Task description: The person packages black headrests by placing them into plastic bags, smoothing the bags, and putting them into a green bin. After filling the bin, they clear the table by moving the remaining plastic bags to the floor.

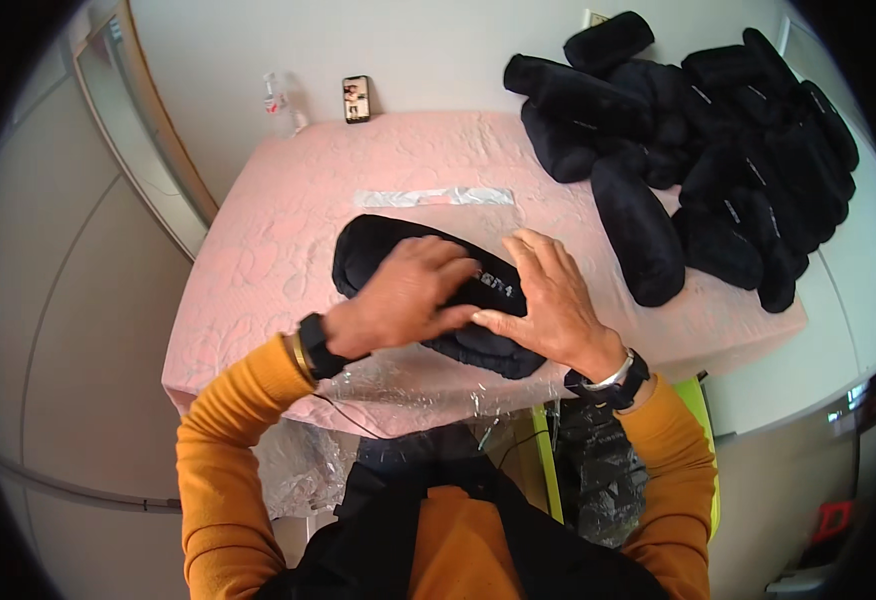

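Observation:
A black plush cushion (pixel 358 240), long and rounded with light lettering on its face, lies at a slant on the table before me. Across its middle rests my left hand (pixel 408 295), palm down, fingers somewhat bent and thumb held apart. My right hand (pixel 548 305) lies over the cushion's right end with its fingers stretched out. The two thumb tips nearly meet above the cushion. Neither hand is wrapped round anything, though the palms' undersides are hidden. Part of the lettering is covered by my fingers.
A pink patterned cloth (pixel 268 240) covers the table. Beyond the cushion lies a flat clear-and-white plastic strip (pixel 433 198). Many similar black cushions (pixel 638 235) are heaped at the right. A phone (pixel 356 100) and clear bottle (pixel 276 105) stand by the wall. Below right is a yellow-green bin (pixel 703 420).

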Action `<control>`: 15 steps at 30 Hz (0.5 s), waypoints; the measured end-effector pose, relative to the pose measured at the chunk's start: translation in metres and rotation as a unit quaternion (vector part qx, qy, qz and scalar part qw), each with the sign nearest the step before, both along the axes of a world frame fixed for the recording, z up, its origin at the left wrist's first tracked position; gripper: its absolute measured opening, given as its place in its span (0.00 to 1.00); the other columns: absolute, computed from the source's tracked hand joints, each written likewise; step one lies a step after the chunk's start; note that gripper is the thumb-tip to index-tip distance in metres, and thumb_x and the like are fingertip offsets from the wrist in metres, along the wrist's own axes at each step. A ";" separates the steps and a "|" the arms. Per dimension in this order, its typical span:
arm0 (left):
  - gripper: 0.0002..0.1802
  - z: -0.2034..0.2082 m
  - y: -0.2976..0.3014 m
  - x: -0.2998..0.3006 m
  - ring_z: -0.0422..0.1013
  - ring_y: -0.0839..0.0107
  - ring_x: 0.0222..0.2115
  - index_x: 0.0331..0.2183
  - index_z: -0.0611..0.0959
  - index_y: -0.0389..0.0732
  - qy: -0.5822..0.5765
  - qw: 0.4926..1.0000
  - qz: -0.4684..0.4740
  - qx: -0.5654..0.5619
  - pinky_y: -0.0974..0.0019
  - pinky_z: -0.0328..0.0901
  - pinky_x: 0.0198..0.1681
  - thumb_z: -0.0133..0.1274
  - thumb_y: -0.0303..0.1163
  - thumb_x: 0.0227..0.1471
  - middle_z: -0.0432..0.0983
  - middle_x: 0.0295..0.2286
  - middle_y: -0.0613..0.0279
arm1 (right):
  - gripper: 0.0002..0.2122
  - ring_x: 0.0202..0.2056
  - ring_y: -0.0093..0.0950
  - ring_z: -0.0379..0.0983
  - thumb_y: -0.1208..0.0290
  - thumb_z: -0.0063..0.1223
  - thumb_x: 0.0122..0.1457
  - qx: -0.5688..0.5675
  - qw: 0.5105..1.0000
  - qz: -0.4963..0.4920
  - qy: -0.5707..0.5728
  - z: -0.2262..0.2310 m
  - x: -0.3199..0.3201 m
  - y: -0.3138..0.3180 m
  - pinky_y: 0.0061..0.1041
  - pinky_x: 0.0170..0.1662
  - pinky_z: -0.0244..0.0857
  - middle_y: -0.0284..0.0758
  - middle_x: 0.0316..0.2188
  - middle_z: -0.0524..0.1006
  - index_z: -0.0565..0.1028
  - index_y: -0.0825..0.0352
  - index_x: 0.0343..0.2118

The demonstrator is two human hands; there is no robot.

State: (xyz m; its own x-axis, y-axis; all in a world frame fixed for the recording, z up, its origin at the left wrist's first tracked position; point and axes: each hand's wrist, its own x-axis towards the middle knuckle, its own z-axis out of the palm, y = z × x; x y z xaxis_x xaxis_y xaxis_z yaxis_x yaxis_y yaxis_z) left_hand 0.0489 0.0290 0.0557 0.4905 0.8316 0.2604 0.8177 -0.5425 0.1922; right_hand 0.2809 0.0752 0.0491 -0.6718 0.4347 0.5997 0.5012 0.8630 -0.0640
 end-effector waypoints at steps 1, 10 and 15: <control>0.38 -0.005 0.008 0.012 0.60 0.48 0.56 0.55 0.69 0.35 0.038 0.995 -0.047 0.076 0.48 0.52 0.61 0.57 0.50 0.51 0.63 0.54 0.44 | 0.41 0.54 0.46 0.64 0.53 0.67 0.47 0.004 1.000 0.006 0.002 -0.005 -0.004 0.005 0.38 0.52 0.65 0.50 0.54 0.65 0.61 0.73 0.59; 0.54 -0.032 0.023 -0.046 0.53 0.49 0.62 0.60 0.59 0.34 0.091 0.994 -0.033 0.055 0.42 0.41 0.65 0.49 0.69 0.49 0.58 0.59 0.43 | 0.57 0.65 0.49 0.49 0.48 0.68 0.42 -0.190 0.973 -0.018 -0.132 -0.036 -0.002 -0.014 0.42 0.65 0.47 0.55 0.62 0.54 0.44 0.76 0.65; 0.52 -0.047 0.034 -0.094 0.53 0.47 0.62 0.60 0.60 0.34 0.048 0.998 0.037 -0.025 0.42 0.42 0.65 0.46 0.69 0.50 0.59 0.58 0.42 | 0.59 0.65 0.49 0.47 0.47 0.70 0.40 -0.203 0.972 -0.011 -0.121 -0.045 0.006 -0.010 0.44 0.66 0.46 0.53 0.64 0.50 0.43 0.74 0.66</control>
